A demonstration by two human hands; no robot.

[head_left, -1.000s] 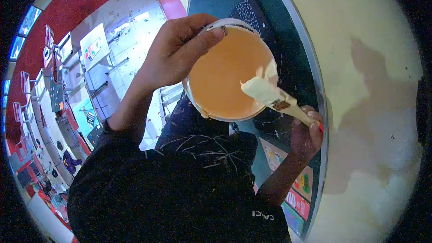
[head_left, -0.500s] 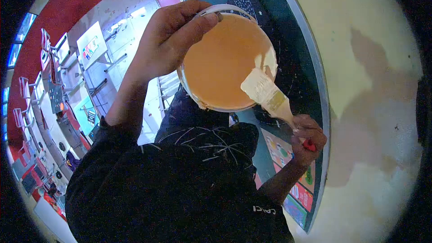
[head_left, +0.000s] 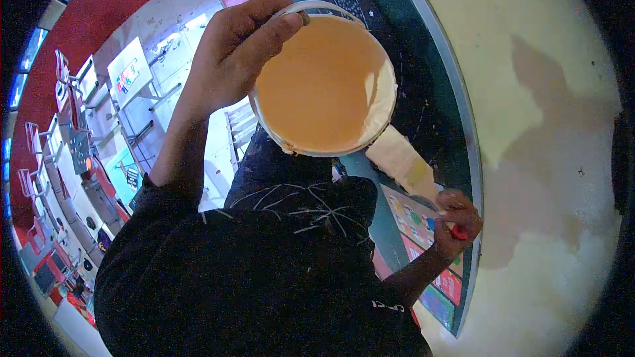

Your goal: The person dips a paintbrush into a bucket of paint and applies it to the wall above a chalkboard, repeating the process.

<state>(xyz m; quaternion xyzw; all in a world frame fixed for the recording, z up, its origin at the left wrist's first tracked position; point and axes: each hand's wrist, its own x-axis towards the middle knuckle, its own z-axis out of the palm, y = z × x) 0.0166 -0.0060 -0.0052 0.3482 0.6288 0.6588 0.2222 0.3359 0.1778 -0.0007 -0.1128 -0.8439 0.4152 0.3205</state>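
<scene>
Near the upper middle of the frame, the left hand [head_left: 241,53] has its fingers clamped on the rim of a white bucket [head_left: 390,102] holding smooth peach-orange liquid [head_left: 317,79]. At lower right, the right hand's [head_left: 458,223] fingers are closed around a wide brush [head_left: 401,160], its coated bristles just beside the bucket's lower-right edge. A pale wall [head_left: 549,225] fills the right side.

And here's the paint [head_left: 317,86], smooth, creamy and softly glossy, inside a bucket [head_left: 259,116] that looks like pale plastic, its rim smeared and crusted. The brush [head_left: 400,158] comes up thickly coated, its bristles matt and streaky. Over on the right, the wall [head_left: 536,198] looks painted, blotchy and dull. Down below, the shirt [head_left: 245,277] is dark, matt cloth, and at far left, the floor [head_left: 188,33] shines under glare.
</scene>
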